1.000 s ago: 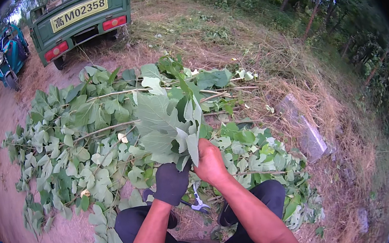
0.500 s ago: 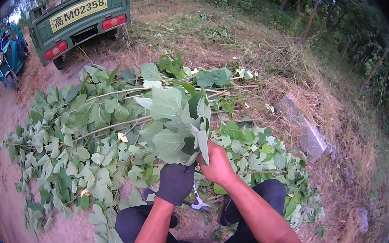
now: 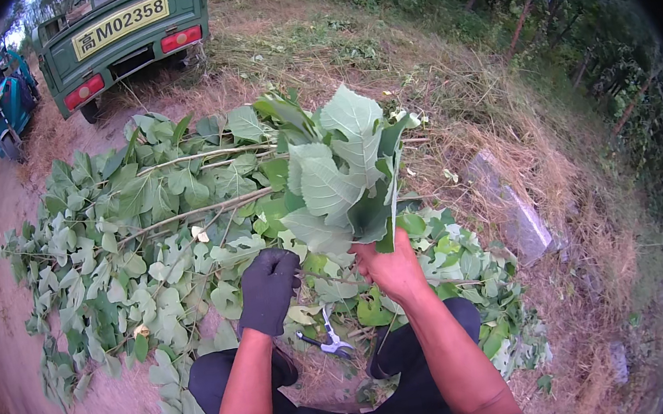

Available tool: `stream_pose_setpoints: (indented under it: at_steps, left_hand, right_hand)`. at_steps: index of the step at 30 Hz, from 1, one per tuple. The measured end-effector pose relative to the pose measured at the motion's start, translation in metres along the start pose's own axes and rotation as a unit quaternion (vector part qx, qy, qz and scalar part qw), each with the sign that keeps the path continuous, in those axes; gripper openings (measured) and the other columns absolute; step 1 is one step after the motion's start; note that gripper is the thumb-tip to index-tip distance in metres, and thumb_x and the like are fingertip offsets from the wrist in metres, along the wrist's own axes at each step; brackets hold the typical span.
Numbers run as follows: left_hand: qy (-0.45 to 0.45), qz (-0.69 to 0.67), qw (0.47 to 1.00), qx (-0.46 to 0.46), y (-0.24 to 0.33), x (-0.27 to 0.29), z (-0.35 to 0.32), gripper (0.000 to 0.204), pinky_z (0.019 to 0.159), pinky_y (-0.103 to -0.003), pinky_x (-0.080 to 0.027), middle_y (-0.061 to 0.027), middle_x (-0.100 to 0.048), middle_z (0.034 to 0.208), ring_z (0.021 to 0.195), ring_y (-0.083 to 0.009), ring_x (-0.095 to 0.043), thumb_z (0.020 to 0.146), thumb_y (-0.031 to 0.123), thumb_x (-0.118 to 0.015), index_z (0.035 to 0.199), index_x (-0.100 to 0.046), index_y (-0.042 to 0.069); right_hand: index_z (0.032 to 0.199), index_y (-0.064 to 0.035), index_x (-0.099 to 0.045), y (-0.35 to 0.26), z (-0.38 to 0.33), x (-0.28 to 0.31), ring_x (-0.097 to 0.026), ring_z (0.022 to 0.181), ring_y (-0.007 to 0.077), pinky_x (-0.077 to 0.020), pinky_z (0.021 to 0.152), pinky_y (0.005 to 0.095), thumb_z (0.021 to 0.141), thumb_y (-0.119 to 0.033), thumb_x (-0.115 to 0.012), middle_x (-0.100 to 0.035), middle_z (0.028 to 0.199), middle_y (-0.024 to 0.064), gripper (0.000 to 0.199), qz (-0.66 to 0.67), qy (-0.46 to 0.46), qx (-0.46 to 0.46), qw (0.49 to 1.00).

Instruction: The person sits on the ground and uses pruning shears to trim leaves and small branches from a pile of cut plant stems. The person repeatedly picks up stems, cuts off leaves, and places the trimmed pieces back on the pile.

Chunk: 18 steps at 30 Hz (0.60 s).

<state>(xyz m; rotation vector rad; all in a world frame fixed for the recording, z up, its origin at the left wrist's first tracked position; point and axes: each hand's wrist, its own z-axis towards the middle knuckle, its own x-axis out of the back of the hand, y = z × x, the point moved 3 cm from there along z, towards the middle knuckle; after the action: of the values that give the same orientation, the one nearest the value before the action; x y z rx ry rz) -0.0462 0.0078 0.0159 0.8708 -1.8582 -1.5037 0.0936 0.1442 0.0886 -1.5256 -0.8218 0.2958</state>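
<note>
My right hand (image 3: 393, 267), bare, is closed around the lower end of a bunch of large green lobed leaves (image 3: 340, 173). The bunch stands upright above its fingers, pale leaf undersides showing. To the left, apart from it, my left hand (image 3: 269, 287) in a dark glove is closed in a fist. A thin stem shows beside its fingertips, but whether the fingers grip it is unclear. Pruning shears (image 3: 332, 343) with a light-coloured head lie on the ground between my feet, below both hands. Cut leafy branches (image 3: 159, 220) are spread in front of me.
More leafy cuttings (image 3: 488, 337) lie by my right knee. A rectangular stone block (image 3: 522, 221) rests in dry grass to the right. Far left stand a green cargo vehicle (image 3: 124, 38) and a blue three-wheeler (image 3: 1, 111). Trees (image 3: 521, 1) line the far right.
My hands have moved apart: the left slightly left and up, the right rightward with the leaf bunch. The shears are now more fully visible. The view has shifted slightly.
</note>
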Motion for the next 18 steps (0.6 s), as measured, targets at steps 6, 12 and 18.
stream_pose_setpoints:
  at_steps: [6,12,18]
  left_hand:
    - [-0.027,-0.108,0.994,-0.003,0.006,-0.003,-0.001,0.019,0.054,-0.027,-0.054,-0.0098,-0.068,0.084,0.066,-0.0153,-0.066,0.09,0.017,-0.063,0.097,-0.064,-0.001]
    - [-0.044,-0.131,0.99,-0.018,0.013,-0.004,-0.006,0.018,0.056,-0.027,-0.055,-0.0098,-0.068,0.085,0.067,-0.0156,-0.066,0.091,0.014,-0.062,0.099,-0.063,-0.002]
    - [-0.09,0.008,0.992,-0.084,0.044,-0.005,-0.026,0.015,0.062,-0.027,-0.053,-0.0078,-0.067,0.085,0.069,-0.0142,-0.065,0.09,0.012,-0.063,0.098,-0.065,0.0]
  right_hand:
    - [0.101,0.0084,-0.058,0.103,0.003,0.031,-0.06,0.054,0.0166,-0.044,0.038,0.0295,0.088,-0.003,-0.059,-0.064,0.078,0.0111,0.018,0.159,0.029,-0.109,0.981]
    - [0.106,0.0081,-0.059,0.158,-0.007,0.033,-0.066,0.065,0.0196,-0.0521,0.046,0.0304,0.091,-0.005,-0.06,-0.066,0.092,0.0147,0.02,0.107,0.024,-0.138,0.984]
    - [0.102,0.0085,-0.061,0.177,-0.003,0.033,-0.067,0.072,0.0227,-0.0561,0.059,0.0339,0.085,0.004,-0.057,-0.067,0.086,0.014,0.018,0.099,-0.043,-0.094,0.99]
